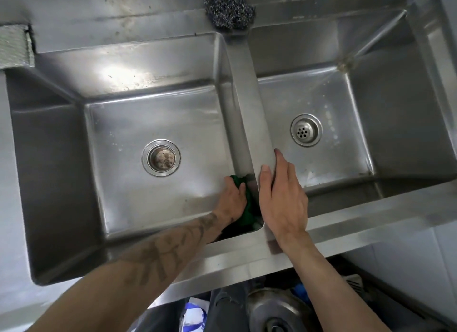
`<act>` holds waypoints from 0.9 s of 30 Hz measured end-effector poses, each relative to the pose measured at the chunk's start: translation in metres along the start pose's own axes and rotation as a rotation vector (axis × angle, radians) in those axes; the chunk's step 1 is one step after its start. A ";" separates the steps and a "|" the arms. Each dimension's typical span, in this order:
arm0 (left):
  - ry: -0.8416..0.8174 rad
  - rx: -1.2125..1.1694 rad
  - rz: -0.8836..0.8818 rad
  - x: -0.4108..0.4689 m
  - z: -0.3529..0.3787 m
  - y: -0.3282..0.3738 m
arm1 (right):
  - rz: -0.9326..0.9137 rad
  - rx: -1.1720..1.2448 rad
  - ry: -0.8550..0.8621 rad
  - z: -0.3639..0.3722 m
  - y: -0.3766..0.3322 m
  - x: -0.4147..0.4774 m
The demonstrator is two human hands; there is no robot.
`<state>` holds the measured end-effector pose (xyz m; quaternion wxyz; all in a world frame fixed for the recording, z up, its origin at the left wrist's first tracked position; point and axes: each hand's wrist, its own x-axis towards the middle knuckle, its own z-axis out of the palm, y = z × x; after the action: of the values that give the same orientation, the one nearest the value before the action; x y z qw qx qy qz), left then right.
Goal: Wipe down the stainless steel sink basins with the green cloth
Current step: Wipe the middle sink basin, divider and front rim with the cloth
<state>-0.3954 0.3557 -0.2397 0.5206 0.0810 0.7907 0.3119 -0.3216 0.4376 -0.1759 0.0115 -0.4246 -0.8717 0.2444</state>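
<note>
Left hand (233, 199) presses the green cloth (248, 208) into the left basin (158, 124), lower centre of frame. Right hand (282, 200) lies flat, fingers together, on the divider (247, 91).

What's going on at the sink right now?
A person is wiping a double stainless steel sink. The left hand presses the green cloth into the left basin's near right corner, against the divider. The right hand rests flat on the divider. A steel wool scourer sits on the back ledge.
</note>
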 end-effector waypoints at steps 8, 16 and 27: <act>0.023 -0.334 0.090 -0.035 -0.006 0.016 | 0.008 0.000 0.002 0.000 -0.002 0.000; 0.184 -0.344 0.125 0.003 0.008 0.004 | 0.030 0.163 -0.063 -0.002 -0.007 0.024; 0.335 -0.405 0.156 0.025 0.012 0.005 | -0.035 0.089 -0.005 0.007 -0.015 0.051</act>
<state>-0.3965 0.3760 -0.2590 0.3624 -0.0168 0.7785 0.5121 -0.3669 0.4643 -0.1849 0.0325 -0.4079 -0.8672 0.2838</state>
